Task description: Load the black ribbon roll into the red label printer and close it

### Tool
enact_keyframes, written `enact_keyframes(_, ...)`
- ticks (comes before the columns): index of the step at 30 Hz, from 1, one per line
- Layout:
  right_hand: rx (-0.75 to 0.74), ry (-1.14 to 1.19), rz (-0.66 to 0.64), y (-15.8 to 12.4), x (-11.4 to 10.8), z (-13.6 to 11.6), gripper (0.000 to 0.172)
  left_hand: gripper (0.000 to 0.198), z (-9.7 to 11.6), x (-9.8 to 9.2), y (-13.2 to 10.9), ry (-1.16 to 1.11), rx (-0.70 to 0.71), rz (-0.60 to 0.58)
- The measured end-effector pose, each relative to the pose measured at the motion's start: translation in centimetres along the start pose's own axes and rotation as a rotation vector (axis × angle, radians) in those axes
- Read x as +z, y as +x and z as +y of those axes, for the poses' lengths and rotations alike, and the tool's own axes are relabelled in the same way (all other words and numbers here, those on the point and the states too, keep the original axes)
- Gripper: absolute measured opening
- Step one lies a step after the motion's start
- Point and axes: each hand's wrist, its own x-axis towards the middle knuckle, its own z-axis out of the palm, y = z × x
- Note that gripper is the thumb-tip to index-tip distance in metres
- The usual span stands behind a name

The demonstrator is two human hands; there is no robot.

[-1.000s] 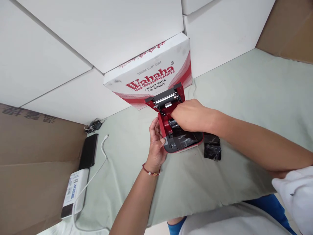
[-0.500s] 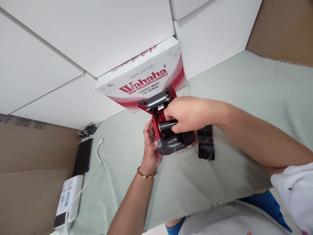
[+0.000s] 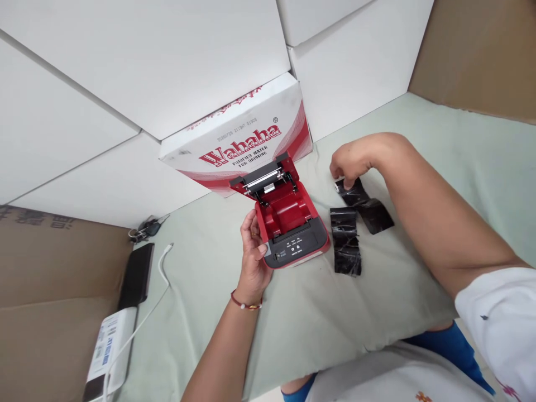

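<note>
A small red and black roll printer (image 3: 299,248) rests on the cloth with its lid (image 3: 268,177) tilted up and its red roll bay bare. My left hand (image 3: 254,248) grips its left side, thumb on the front corner and fingers behind. Off to the right, my right hand (image 3: 354,159) is closed on a black roll (image 3: 352,192), whose loose tail (image 3: 377,216) trails toward me over the cloth. The white core end shows at the roll's left. A wrinkled black strip (image 3: 345,240) lies between the printer and that tail.
Behind the printer stands a white and red Wahaha carton (image 3: 238,134) against white boxes (image 3: 234,50). At left are keys (image 3: 146,229), a black phone-like slab (image 3: 136,274), a white device (image 3: 111,346) and a white cable (image 3: 164,271). Brown cardboard (image 3: 477,61) borders the right.
My right hand has lifted the black roll out of the printer's bay and carried it right, onto the cloth. My left hand keeps its hold on the printer.
</note>
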Motion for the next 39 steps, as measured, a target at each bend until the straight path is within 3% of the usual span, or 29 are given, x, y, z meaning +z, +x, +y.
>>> enact_keyframes(2, -0.07, 0.067, 0.008, -0.2, -0.1, -1.4, 0.043, 0.084, 0.0, 0.0, 0.0, 0.007, 0.0, -0.007)
enact_keyframes(4, -0.138, 0.087, -0.032, -0.6, -0.1, -3.0, 0.034, 0.084, -0.1, -0.1, -0.1, 0.015, 0.004, -0.016)
enact_keyframes(7, -0.191, 0.024, -0.184, -0.8, 0.3, -5.3, 0.019, 0.084, -0.2, -0.2, 0.0, 0.027, 0.014, -0.02)
enact_keyframes(11, -0.238, -0.046, -0.303, -0.4, 0.9, -7.0, 0.017, 0.084, -0.3, -0.1, 0.1, 0.02, 0.019, -0.025)
enact_keyframes(16, -0.267, -0.019, -0.162, -2.1, -0.4, -5.2, 0.026, 0.082, -0.3, 0.1, 0.1, -0.02, 0.018, -0.023)
enact_keyframes(20, -0.289, 0.143, 0.018, -6.0, -2.4, -2.4, 0.027, 0.084, -0.2, 0.1, 0.1, -0.013, 0.02, -0.021)
enact_keyframes(23, -0.378, 0.275, 0.158, -8.9, -3.2, -1.7, 0.025, 0.085, -0.2, 0.1, 0.2, -0.007, 0.025, -0.022)
enact_keyframes(26, -0.496, 0.318, 0.261, -10.4, -3.5, -3.2, 0.027, 0.084, -0.1, 0.3, 0.1, -0.012, 0.029, -0.012)
enact_keyframes(30, -0.548, 0.179, 0.327, -9.5, -2.9, -7.7, 0.022, 0.08, 0.2, 0.7, -0.2, -0.037, 0.017, 0.004)
enact_keyframes(34, -0.397, 0.073, 0.37, -7.1, -1.3, -11.7, 0.026, 0.081, 0.2, 0.8, -0.2, -0.059, 0.012, 0.025)
enact_keyframes(39, -0.298, 0.037, 0.318, -5.2, 0.1, -13.5, 0.032, 0.082, -0.2, 0.4, 0.2, -0.059, 0.013, 0.014)
